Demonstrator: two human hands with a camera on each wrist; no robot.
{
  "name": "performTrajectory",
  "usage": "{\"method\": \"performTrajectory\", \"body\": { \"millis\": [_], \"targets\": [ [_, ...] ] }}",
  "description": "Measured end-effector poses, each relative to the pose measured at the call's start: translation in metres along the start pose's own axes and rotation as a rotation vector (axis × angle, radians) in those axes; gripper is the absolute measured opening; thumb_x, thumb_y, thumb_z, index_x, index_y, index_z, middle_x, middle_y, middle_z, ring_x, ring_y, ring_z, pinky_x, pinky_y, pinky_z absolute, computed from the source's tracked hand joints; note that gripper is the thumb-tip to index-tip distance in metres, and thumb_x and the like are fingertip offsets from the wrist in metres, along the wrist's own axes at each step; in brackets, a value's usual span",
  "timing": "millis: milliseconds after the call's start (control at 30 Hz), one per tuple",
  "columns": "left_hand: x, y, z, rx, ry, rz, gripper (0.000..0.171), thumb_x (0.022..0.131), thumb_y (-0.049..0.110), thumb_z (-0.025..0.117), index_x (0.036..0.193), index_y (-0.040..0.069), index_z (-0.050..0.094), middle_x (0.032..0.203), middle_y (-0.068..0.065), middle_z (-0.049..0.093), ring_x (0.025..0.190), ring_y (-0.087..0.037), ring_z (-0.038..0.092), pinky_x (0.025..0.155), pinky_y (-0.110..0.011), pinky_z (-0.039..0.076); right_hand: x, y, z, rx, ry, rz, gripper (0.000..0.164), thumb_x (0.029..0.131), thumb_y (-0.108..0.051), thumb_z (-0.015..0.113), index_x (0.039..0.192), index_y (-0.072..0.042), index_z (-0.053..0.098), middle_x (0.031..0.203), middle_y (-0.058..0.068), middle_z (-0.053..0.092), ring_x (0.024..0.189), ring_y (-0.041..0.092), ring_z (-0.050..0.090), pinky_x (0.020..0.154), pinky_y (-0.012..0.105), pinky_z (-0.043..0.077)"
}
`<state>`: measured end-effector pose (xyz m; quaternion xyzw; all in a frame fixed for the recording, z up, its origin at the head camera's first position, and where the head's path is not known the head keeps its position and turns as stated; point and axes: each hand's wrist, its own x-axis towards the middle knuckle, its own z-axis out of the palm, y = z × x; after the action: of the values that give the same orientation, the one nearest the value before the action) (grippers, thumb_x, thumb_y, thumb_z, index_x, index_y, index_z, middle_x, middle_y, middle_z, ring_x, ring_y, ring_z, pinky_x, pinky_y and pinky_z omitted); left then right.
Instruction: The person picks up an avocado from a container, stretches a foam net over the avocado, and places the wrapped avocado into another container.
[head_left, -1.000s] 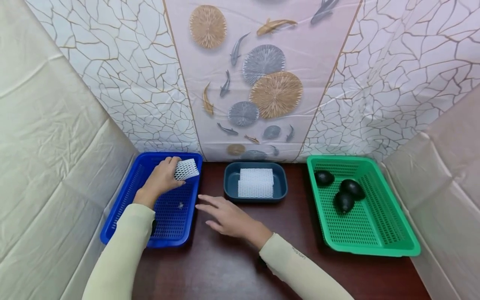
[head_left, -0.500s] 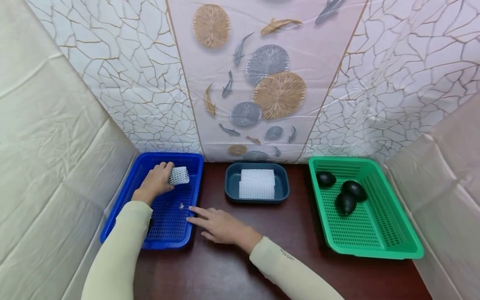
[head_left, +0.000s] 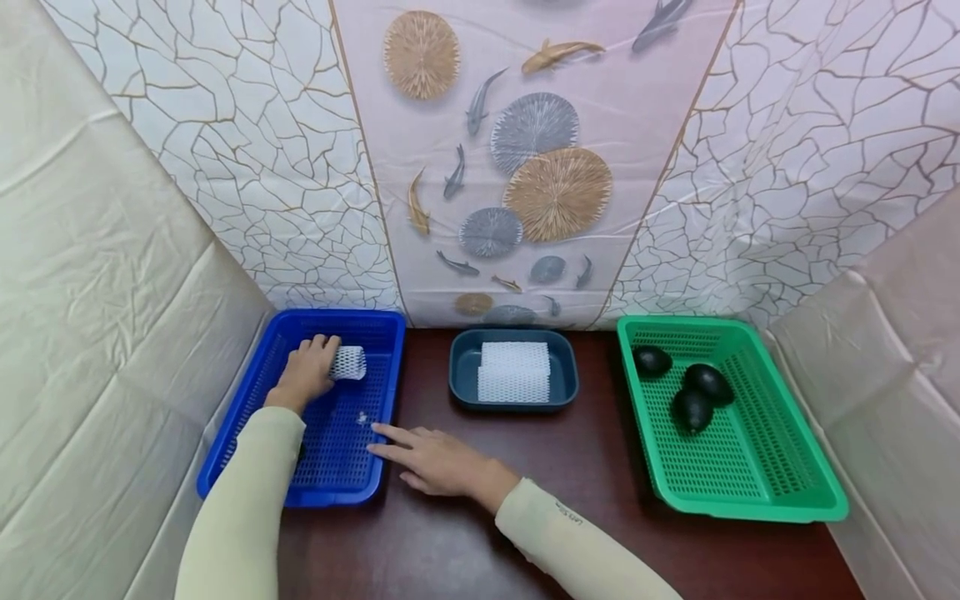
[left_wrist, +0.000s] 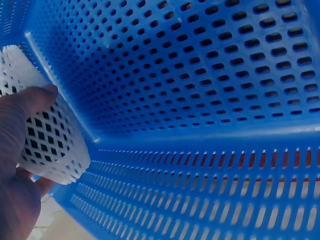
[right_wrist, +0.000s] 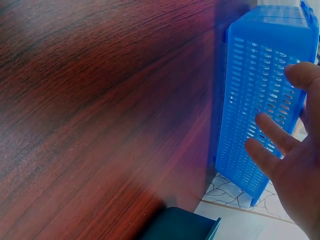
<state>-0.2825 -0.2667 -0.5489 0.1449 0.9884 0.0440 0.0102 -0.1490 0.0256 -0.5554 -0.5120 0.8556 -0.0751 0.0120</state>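
Observation:
My left hand point(head_left: 306, 372) reaches into the blue basket point(head_left: 392, 392) and grips a white foam fruit net point(head_left: 348, 363). In the left wrist view the foam net point(left_wrist: 50, 135) has thumb and fingers around it, and dark colour shows through its mesh. Beside the left sleeve, the edge of a dark thing point(head_left: 302, 451) shows on the basket floor, mostly hidden. My right hand point(head_left: 438, 461) has its fingers spread, fingertips right at the blue basket's right rim. In the right wrist view the right hand point(right_wrist: 295, 165) stands by the basket's outer side point(right_wrist: 260, 100).
A dark teal tray point(head_left: 459, 392) with white foam nets point(head_left: 513, 372) stands at the middle back. To the right, a green basket point(head_left: 738, 467) holds three black avocados point(head_left: 692, 411). A small whitish bit point(head_left: 362, 418) lies in the blue basket. Fabric walls enclose the dark wood table point(head_left: 465, 542).
My left hand has lowered the foam net deeper into the blue basket, slightly leftward. My right hand has moved left and nearer the body, to the basket's rim.

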Motion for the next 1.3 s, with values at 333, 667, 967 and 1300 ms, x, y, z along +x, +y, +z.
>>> {"method": "performTrajectory", "body": {
  "millis": [333,667,967,1300],
  "targets": [
    [0.004,-0.003,0.015,-0.038,-0.001,-0.066,0.059,0.087,-0.006,0.068,0.141,-0.004,0.044,0.133,-0.038,0.045,0.122,-0.059,0.049,0.099,-0.069,0.043,0.000,0.002,0.004,0.071,-0.021,-0.002,0.072,0.104,-0.026,0.061,0.165,-0.028,0.024,0.175,-0.001,0.007,0.132,0.017,0.059,0.103,0.036,0.053],
    [0.012,-0.006,0.026,-0.043,0.004,-0.108,0.055,0.093,-0.009,0.060,0.144,-0.004,0.041,0.139,-0.040,0.040,0.128,-0.062,0.041,0.105,-0.072,0.036,-0.001,0.002,0.009,0.109,-0.053,-0.014,0.081,0.103,-0.023,0.061,0.167,-0.029,0.011,0.175,0.000,-0.003,0.134,0.015,0.057,0.106,0.036,0.051],
    [0.013,-0.003,0.030,-0.039,0.025,-0.143,0.055,0.094,-0.012,0.057,0.146,-0.003,0.042,0.144,-0.041,0.039,0.133,-0.063,0.038,0.108,-0.074,0.033,-0.001,-0.001,0.013,0.118,-0.049,-0.020,0.085,0.102,-0.022,0.062,0.167,-0.028,0.008,0.175,0.002,-0.004,0.134,0.014,0.057,0.107,0.035,0.050],
    [0.015,-0.005,0.036,-0.038,0.059,-0.142,0.074,0.083,-0.006,0.072,0.149,-0.001,0.040,0.144,-0.042,0.037,0.136,-0.063,0.035,0.111,-0.074,0.030,-0.001,0.001,0.014,0.115,-0.031,-0.017,0.088,0.100,-0.019,0.065,0.167,-0.027,0.009,0.175,0.003,-0.003,0.130,0.012,0.059,0.107,0.035,0.050]
  ]
}}
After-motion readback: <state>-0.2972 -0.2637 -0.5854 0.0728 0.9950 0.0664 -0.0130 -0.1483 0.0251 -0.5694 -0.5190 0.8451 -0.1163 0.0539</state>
